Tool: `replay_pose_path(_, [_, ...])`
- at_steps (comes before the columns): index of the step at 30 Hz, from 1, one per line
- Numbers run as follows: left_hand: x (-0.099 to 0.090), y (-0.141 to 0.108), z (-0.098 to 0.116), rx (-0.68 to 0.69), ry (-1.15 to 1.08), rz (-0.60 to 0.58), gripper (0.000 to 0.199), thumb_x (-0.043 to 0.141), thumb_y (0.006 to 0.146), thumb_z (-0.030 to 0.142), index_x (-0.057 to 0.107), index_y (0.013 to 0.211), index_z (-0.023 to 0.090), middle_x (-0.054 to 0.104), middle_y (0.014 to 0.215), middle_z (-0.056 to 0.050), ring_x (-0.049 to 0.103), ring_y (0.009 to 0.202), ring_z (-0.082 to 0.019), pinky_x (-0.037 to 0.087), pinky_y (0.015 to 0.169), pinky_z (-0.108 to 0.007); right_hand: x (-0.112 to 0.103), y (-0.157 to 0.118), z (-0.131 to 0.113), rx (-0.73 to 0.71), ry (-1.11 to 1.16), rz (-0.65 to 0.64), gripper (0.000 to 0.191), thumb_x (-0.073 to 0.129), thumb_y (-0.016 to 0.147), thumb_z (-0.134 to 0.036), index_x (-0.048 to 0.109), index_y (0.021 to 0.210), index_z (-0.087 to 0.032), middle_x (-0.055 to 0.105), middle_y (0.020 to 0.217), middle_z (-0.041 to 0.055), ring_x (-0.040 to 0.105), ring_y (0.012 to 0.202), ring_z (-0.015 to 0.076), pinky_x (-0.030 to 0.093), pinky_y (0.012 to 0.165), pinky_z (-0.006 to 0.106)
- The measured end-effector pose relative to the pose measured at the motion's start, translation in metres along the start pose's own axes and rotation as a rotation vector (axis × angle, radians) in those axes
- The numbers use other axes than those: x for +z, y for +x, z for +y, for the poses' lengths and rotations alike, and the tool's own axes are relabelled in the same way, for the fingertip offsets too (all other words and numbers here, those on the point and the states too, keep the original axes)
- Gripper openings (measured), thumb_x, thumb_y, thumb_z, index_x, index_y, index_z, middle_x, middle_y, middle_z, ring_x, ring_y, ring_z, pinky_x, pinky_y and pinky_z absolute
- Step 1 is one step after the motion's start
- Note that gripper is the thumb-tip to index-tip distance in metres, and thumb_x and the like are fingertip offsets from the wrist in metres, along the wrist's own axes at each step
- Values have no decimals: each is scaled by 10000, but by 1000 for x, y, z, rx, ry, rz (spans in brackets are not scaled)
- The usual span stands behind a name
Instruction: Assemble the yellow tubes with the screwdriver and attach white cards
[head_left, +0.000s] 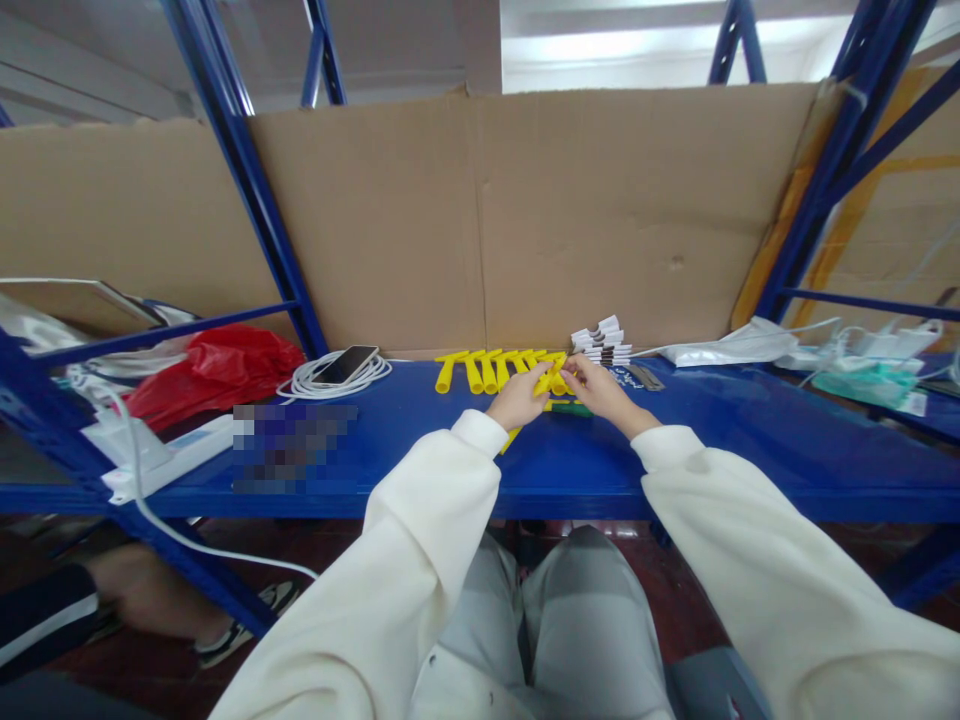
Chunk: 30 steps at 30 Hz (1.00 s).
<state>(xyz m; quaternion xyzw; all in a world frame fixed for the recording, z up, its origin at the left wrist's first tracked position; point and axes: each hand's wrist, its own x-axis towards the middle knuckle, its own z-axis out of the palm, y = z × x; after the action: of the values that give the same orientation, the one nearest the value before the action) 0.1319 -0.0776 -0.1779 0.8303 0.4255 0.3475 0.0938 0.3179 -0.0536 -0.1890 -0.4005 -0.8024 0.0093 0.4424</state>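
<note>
Several yellow T-shaped pieces [490, 374] lie in a row on the blue shelf top [420, 440]. At the right end of that row, my left hand [519, 398] is closed on a yellow piece [550, 376]. The fingers of my right hand [596, 385] are pinched together at the upper end of the same piece, and what lies between them is too small to make out. A green and yellow item [571, 408] rests below the hands. Behind my right hand are white and black stacked pieces [604, 343], with small dark flat strips [643, 377] beside them.
A phone [351, 364] lies on a coiled white cable [307, 382] to the left. Farther left are a red bag [217, 370] and a white power strip [180, 455]. White packets [727, 345] lie at the right. Blue posts stand at both sides; a person's leg [150, 595] shows lower left.
</note>
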Motion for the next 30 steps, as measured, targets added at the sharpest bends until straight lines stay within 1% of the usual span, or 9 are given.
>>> replay_pose_path(7, [3, 2, -5, 10, -42, 7, 561, 602, 841, 137, 562, 1400, 160, 650, 1354, -136, 635, 1206, -273, 479, 1062, -416, 1, 0, 0, 9, 11, 27, 69, 504, 906, -264, 556, 882, -226, 682, 812, 39, 625, 675, 177, 471, 640, 277])
replay_pose_path(14, [6, 3, -9, 32, -87, 8, 563, 622, 828, 159, 559, 1386, 194, 669, 1321, -114, 649, 1174, -259, 491, 1043, -412, -1, -1, -5, 7, -25, 45, 57, 511, 886, -252, 553, 857, -226, 679, 788, 43, 625, 662, 179, 464, 632, 277])
replay_pose_path(16, [5, 3, -7, 19, -74, 16, 560, 617, 827, 156, 556, 1382, 188, 680, 1292, -116, 658, 1150, -260, 500, 1030, -412, -1, -2, -6, 17, -43, 38, 65, 504, 888, -254, 557, 866, -225, 685, 794, 49, 630, 664, 184, 467, 631, 280])
replay_pose_path(19, [1, 2, -5, -56, -41, 61, 551, 600, 839, 156, 539, 1386, 159, 708, 1203, -128, 673, 1113, -269, 504, 1021, -427, -4, 0, -4, 62, -84, 29, 92, 498, 892, -259, 580, 904, -217, 703, 826, 68, 650, 686, 199, 485, 654, 293])
replay_pose_path(22, [-3, 2, -5, -137, -51, 109, 554, 574, 859, 153, 497, 1408, 148, 702, 1186, -138, 671, 1123, -274, 510, 1011, -438, -17, 3, 10, 216, -194, 87, 129, 501, 889, -241, 612, 938, -196, 725, 871, 103, 684, 766, 234, 511, 723, 326])
replay_pose_path(24, [-5, 2, -6, -171, -76, 111, 558, 559, 869, 155, 474, 1420, 157, 692, 1193, -139, 679, 1106, -268, 527, 985, -431, -32, 2, 25, 402, -310, 161, 157, 505, 883, -210, 640, 952, -174, 737, 916, 138, 702, 852, 266, 522, 783, 356])
replay_pose_path(25, [-5, 2, -7, -181, -86, 106, 558, 557, 871, 159, 469, 1423, 160, 692, 1184, -136, 686, 1087, -264, 537, 970, -426, -39, 0, 33, 507, -372, 170, 168, 512, 873, -192, 656, 953, -159, 740, 932, 158, 705, 885, 282, 524, 802, 370])
replay_pose_path(28, [-5, 2, -8, -181, -106, 93, 557, 564, 871, 170, 468, 1420, 163, 696, 1152, -131, 692, 1070, -259, 546, 959, -419, -59, -8, 59, 729, -513, 72, 184, 540, 841, -156, 706, 914, -122, 743, 935, 200, 707, 939, 318, 526, 823, 387])
replay_pose_path(30, [-5, 1, -8, -178, -118, 94, 557, 568, 871, 168, 468, 1419, 160, 697, 1151, -135, 689, 1082, -262, 543, 967, -423, -66, -14, 72, 814, -563, -18, 163, 578, 794, -130, 729, 852, -118, 741, 890, 202, 710, 939, 320, 528, 806, 367])
